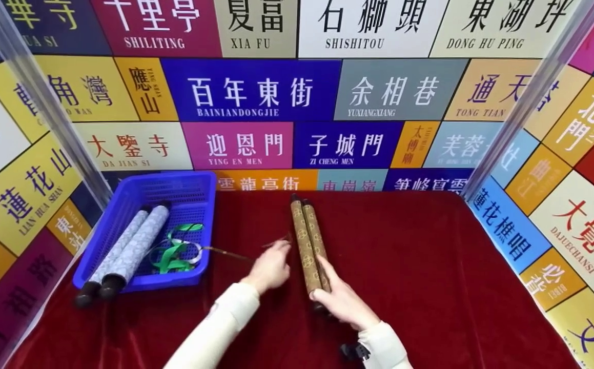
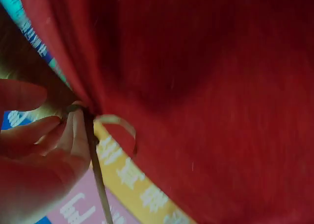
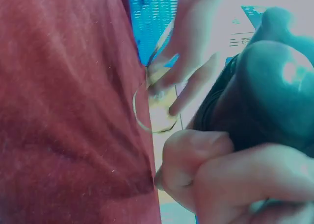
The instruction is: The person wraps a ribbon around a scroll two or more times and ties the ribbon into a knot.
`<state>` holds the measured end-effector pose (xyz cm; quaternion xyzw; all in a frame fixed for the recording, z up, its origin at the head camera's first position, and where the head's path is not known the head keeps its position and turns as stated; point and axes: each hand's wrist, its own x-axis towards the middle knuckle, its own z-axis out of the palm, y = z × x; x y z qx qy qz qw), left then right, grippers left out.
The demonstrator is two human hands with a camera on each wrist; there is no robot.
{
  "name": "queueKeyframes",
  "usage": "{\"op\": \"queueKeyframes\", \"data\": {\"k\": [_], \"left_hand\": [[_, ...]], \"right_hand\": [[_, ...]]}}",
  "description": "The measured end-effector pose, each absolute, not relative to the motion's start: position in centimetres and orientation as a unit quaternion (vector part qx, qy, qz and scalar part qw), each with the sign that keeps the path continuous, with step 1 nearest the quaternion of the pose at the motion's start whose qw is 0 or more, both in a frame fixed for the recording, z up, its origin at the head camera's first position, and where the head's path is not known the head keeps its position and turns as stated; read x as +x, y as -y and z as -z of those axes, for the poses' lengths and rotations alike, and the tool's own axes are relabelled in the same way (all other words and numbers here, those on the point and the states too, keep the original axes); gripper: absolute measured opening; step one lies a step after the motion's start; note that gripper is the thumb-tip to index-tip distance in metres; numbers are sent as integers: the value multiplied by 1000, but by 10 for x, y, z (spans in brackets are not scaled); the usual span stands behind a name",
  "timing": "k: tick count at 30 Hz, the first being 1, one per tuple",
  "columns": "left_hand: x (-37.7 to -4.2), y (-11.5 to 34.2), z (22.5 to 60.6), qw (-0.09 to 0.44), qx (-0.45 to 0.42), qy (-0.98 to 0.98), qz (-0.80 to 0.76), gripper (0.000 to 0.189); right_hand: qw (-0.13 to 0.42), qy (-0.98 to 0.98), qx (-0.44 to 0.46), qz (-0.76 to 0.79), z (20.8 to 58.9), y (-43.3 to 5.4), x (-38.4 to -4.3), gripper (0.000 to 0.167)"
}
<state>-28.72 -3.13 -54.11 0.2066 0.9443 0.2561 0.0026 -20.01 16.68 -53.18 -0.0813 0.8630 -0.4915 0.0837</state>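
A gold-patterned hanging scroll [image 1: 304,241], rolled from both ends into two parallel rolls with dark knobs, lies on the red cloth. My right hand [image 1: 342,294] grips its near end, thumb on the near side; the dark knobs [image 3: 274,91] fill the right of the right wrist view. To the scroll's left, my left hand [image 1: 271,266] pinches a thin brown ribbon [image 2: 100,180] between its fingers. One stretch of that ribbon runs left toward the blue basket, and a loop of it curls below the hand in the right wrist view. Where the ribbon is fastened cannot be seen.
A blue plastic basket [image 1: 205,205] stands at the left. Two pale blue patterned rolls [image 1: 138,246] with black knobs lean over its near rim, beside a tangle of green ribbon [image 1: 173,256]. Red cloth [image 1: 404,266] covers the table, with sign-printed panels [image 1: 250,89] around it.
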Motion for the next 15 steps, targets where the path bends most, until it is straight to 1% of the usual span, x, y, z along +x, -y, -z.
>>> {"op": "queueKeyframes", "data": {"k": [6,10,15], "left_hand": [[-282,4,561,1,239,-951,-198,50],[-280,-15,565,31,275,-945,-172,49],[-281,-23,566,72,367,-906,-199,48]], "right_hand": [[53,-856,-86,507,523,-169,-197,90],[36,-854,-85,512,516,-174,-196,89],[28,-861,-95,499,515,-176,-196,89]]}}
